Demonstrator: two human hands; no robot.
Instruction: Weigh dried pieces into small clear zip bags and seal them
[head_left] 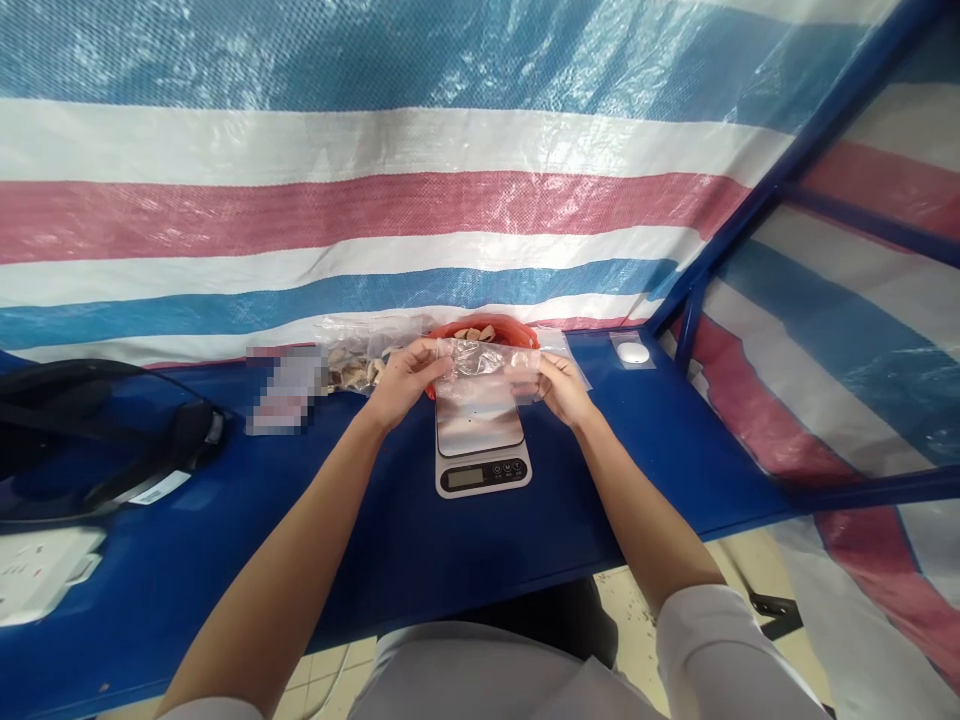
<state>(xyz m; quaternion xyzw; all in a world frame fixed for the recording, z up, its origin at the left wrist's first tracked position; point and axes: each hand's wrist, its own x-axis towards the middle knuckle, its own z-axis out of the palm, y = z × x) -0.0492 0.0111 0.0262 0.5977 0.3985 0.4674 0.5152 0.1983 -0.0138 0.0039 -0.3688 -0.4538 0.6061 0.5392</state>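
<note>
Between my two hands a clear plastic bag (484,362) is stretched out above a kitchen scale. My left hand (405,382) pinches its left end, and my right hand (561,386) grips the right end. Below it the scale (480,430) shows a shiny metal plate, a small display and round buttons; the display's reading is not legible. Just behind the bag stands a red bag or basket (517,327) with light brown pieces (480,334) in it, partly hidden. Left of my left hand lies a clear bag of brown pieces (351,370).
A blurred-out packet (285,392) lies left on the blue table (390,560). Further left are a black headset-like thing (195,430) and a white power strip (41,570). A small white round object (633,352) in clear plastic sits at the back right. Striped sheeting (375,215) walls the back.
</note>
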